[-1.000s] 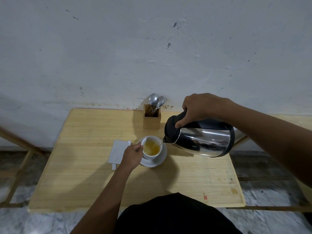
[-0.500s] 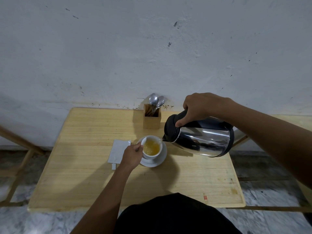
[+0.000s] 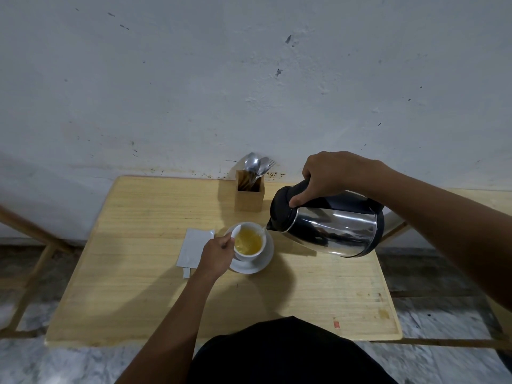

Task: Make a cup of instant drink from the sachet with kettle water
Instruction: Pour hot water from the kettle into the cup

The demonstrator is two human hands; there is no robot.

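Observation:
A white cup (image 3: 249, 254) stands on a white saucer (image 3: 259, 266) in the middle of the wooden table (image 3: 138, 286) and holds yellow liquid. My left hand (image 3: 217, 256) grips the cup at its left side. My right hand (image 3: 329, 176) holds the black handle of a steel kettle (image 3: 332, 228), tilted with its spout at the cup's right rim. A thin stream of water runs into the cup. The torn white sachet (image 3: 194, 246) lies flat just left of the cup, partly under my left hand.
A wooden holder (image 3: 249, 195) with spoons and a fork stands at the table's back edge by the wall. A torn sachet strip (image 3: 186, 272) lies below the sachet. Wooden frames flank the table on both sides. A small red mark (image 3: 336, 324) sits near the front right edge.
The kettle stays tilted over the cup and keeps pouring; the liquid level in the cup has risen slightly. Both hands hold their places.

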